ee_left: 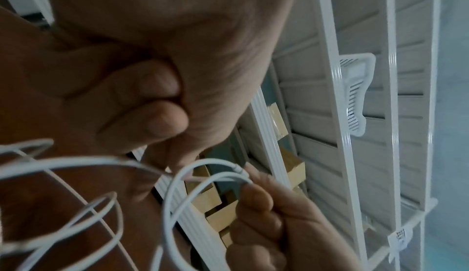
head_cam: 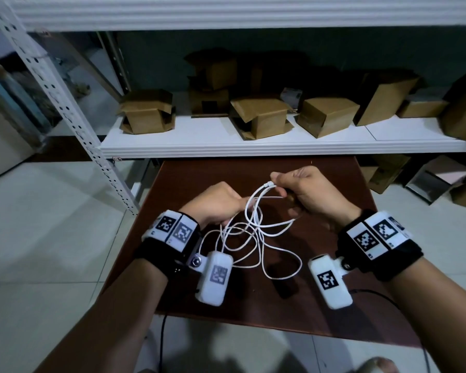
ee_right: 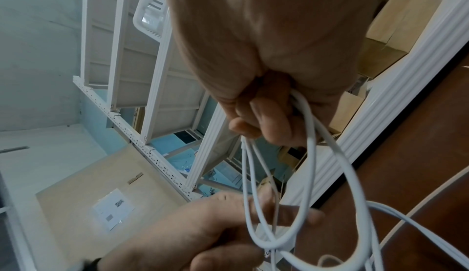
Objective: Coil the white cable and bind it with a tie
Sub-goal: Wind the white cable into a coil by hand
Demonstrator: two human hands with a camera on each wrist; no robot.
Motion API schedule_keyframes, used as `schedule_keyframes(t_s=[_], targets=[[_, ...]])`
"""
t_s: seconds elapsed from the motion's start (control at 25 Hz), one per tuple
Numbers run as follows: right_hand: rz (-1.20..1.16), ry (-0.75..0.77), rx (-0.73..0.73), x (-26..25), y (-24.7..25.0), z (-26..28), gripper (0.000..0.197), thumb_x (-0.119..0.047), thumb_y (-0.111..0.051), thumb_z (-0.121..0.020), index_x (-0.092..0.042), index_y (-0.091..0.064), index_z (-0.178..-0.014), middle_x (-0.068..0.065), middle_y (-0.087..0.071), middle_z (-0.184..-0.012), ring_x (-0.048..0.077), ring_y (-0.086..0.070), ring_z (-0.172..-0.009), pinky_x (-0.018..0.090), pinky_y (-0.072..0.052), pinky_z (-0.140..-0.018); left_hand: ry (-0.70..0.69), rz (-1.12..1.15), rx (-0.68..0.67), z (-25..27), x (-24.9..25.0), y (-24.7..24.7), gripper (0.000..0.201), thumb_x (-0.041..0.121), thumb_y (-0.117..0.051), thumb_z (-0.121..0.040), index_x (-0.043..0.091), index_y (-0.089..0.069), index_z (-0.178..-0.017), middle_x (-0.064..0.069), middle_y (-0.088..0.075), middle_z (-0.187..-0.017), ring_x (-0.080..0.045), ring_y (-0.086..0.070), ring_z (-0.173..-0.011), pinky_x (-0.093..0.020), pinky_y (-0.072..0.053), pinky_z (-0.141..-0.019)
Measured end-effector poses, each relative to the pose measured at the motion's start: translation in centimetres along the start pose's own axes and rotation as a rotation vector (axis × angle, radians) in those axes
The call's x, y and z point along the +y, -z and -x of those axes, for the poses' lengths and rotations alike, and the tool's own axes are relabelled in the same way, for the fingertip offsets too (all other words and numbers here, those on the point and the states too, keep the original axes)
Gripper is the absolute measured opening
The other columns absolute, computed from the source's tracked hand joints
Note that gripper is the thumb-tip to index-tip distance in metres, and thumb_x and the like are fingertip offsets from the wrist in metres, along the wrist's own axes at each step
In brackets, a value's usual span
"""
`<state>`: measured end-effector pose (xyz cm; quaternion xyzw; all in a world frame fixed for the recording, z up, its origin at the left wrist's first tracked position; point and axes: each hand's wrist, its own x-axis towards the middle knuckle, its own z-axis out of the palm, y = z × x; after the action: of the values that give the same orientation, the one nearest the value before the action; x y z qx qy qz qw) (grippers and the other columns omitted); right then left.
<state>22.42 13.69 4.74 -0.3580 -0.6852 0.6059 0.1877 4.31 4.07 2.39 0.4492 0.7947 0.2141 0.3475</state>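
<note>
Head view shows the cable [head_cam: 256, 232] dangling in loose loops over the table [head_cam: 334, 184], its top pinched by the right hand [head_cam: 304, 192] at 1 o'clock while the left hand [head_cam: 215, 203] clasps strands at 10 o'clock; loops should probably be evened before tying.

wrists: black straps [head_cam: 382, 261] | white marker tags [head_cam: 172, 228] | white camera pods [head_cam: 214, 278]
</note>
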Motion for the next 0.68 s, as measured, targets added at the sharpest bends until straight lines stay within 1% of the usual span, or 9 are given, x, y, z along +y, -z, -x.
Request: schedule_keyframes(t_s=[0.04,0.12,0.2,0.28,0.36,0.4,0.48,0.6,0.68], targets=[[-0.007,0.002,-0.002,0.0,0.0,0.0,0.050,-0.028,-0.060,-0.105,-0.010,-0.053,-0.059,-0.001,-0.031,-0.049,0.012,-0.027,-0.042,0.022,-0.031,-0.042,0.003,-0.011,0.049,0.0,-0.1,0.2,0.051,0.065,-0.071,-0.087,0.020,-0.079,-0.066,0.002,-0.067,-0.055,-0.008,-0.054,-0.045,-0.024,-0.048,-0.061],[-0.007,0.003,-0.004,0.0,0.1,0.1,0.048,-0.029,-0.059,-0.105,-0.009,-0.053,-0.062,-0.002,-0.032,-0.049,0.011,-0.028,-0.042,0.022,-0.032,-0.043,0.006,-0.075,0.259,0.1,0.0,0.1,0.035,0.068,-0.077,-0.078,0.035,-0.085,-0.084,0.007,-0.079,-0.083,-0.012,-0.071,-0.082,-0.027,-0.055,-0.083],[-0.001,0.001,0.001,-0.1,0.1,0.1,0.047,-0.030,-0.059,-0.105,-0.009,-0.054,-0.063,-0.003,-0.034,-0.048,0.009,-0.030,-0.042,0.022,-0.033,-0.042,-0.047,-0.017,0.358,0.0,0.7,-0.1,0.030,0.061,-0.068,-0.081,0.040,-0.084,-0.096,0.010,-0.075,-0.118,-0.015,-0.060,-0.122,-0.031,-0.045,-0.107],[0.006,0.003,0.003,-0.1,0.1,0.1,0.047,-0.031,-0.060,-0.105,-0.010,-0.054,-0.063,-0.003,-0.034,-0.048,0.009,-0.030,-0.041,0.022,-0.034,-0.042,-0.122,0.233,0.299,-0.4,0.9,0.0,0.040,0.055,-0.056,-0.077,0.040,-0.083,-0.101,0.012,-0.064,-0.133,-0.013,-0.047,-0.135,-0.034,-0.033,-0.117],[0.030,0.006,-0.005,-0.2,0.0,0.2,0.047,-0.032,-0.059,-0.105,-0.011,-0.055,-0.063,-0.002,-0.035,-0.048,0.009,-0.031,-0.041,0.022,-0.036,-0.043,-0.222,0.564,0.178,-0.6,0.9,-0.2,0.046,0.056,-0.052,-0.087,0.028,-0.082,-0.108,0.009,-0.071,-0.129,-0.014,-0.058,-0.131,-0.036,-0.037,-0.118],[0.042,0.010,-0.008,-0.2,-0.1,0.3,0.047,-0.031,-0.058,-0.105,-0.011,-0.055,-0.063,-0.002,-0.035,-0.048,0.008,-0.032,-0.041,0.022,-0.037,-0.044,-0.262,0.675,0.090,-0.6,1.0,-0.6,0.047,0.053,-0.052,-0.097,0.019,-0.080,-0.112,0.003,-0.075,-0.122,-0.020,-0.065,-0.123,-0.038,-0.043,-0.114],[0.015,0.029,0.014,-0.3,-0.3,0.4,0.046,-0.028,-0.056,-0.106,-0.009,-0.054,-0.064,-0.001,-0.036,-0.048,0.006,-0.037,-0.040,0.021,-0.035,-0.043,-0.349,0.782,-0.100,-0.1,1.6,-1.8,0.040,0.036,-0.050,-0.109,0.004,-0.074,-0.110,-0.010,-0.077,-0.107,-0.031,-0.072,-0.100,-0.036,-0.053,-0.095],[-0.065,0.086,0.101,-0.6,0.0,0.3,0.047,-0.029,-0.057,-0.106,-0.010,-0.051,-0.063,0.004,-0.035,-0.052,0.009,-0.035,-0.040,0.021,-0.033,-0.041,-0.351,0.915,-0.183,0.1,1.9,-2.5,0.036,0.032,-0.050,-0.108,0.001,-0.067,-0.106,-0.008,-0.068,-0.083,-0.018,-0.067,-0.066,-0.029,-0.059,-0.074],[-0.084,0.127,0.163,-0.7,0.5,0.1,0.048,-0.031,-0.058,-0.106,-0.011,-0.052,-0.062,0.006,-0.034,-0.056,0.011,-0.032,-0.043,0.022,-0.036,-0.041,-0.296,1.063,-0.260,0.0,1.7,-1.8,0.038,0.040,-0.052,-0.102,0.003,-0.062,-0.101,0.000,-0.053,-0.065,-0.011,-0.054,-0.051,-0.033,-0.063,-0.076]])
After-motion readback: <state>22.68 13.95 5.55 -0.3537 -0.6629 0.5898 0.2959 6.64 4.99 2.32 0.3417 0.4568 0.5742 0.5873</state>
